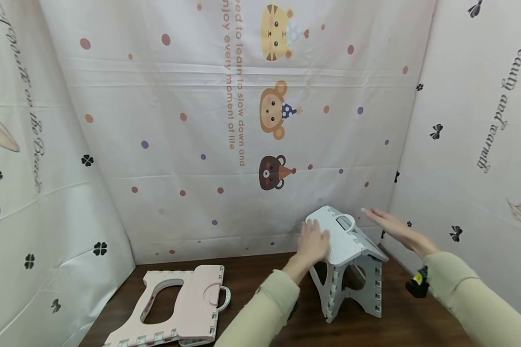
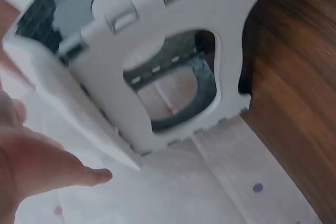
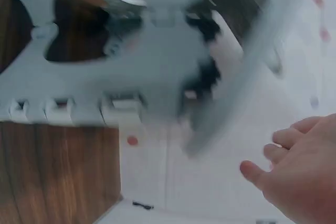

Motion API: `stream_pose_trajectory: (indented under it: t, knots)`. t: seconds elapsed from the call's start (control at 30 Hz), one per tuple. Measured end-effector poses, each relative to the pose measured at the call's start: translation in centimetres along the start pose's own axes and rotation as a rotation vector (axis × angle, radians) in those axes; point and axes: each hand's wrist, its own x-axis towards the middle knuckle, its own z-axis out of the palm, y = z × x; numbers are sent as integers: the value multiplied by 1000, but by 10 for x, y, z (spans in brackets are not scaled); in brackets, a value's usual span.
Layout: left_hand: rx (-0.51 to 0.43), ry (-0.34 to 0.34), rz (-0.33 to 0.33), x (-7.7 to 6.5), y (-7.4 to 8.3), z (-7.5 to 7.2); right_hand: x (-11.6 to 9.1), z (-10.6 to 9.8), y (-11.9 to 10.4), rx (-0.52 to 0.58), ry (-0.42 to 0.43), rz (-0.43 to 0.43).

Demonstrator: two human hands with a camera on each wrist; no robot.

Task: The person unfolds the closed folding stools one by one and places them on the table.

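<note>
A light grey folding step stool (image 1: 342, 245) stands on its legs at the right, its two top halves raised into a ridge like a roof, with a loop handle (image 1: 350, 222) at the peak. My left hand (image 1: 311, 245) is at the left top half, fingers extended along it. In the left wrist view, its thumb (image 2: 94, 176) is straight beside the stool's panel (image 2: 86, 114). My right hand (image 1: 395, 229) is held up beyond the right slope with fingers straight. The right wrist view shows that hand (image 3: 304, 169) apart from the blurred stool (image 3: 168, 61), holding nothing.
A pink folding stool (image 1: 195, 299) lies folded flat on the dark wooden table (image 1: 252, 274) at the left, its handle pointing right. Printed fabric walls (image 1: 199, 144) enclose the back and both sides; the grey stool stands close to the back one.
</note>
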Motion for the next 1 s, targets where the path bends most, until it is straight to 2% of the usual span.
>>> stream_pose_trajectory:
  t: [0.1,0.17,0.27,0.37,0.73,1.0]
  knots:
    - [40,-80,4,5,16,15,8,19,-14,4,-41,17]
    - [71,-118,1,7,22,24,12,30,-18,-7,-65,30]
    - [97,-146,-11,8,24,31,16,44,-17,-28,-88,53]
    - [111,-172,-13,8,23,33,18,51,-15,-26,-101,72]
    - [139,-191,-11,20,16,38,23,52,-10,-53,-65,82]
    - [151,-214,2,20,14,40,20,51,-8,-47,-68,55]
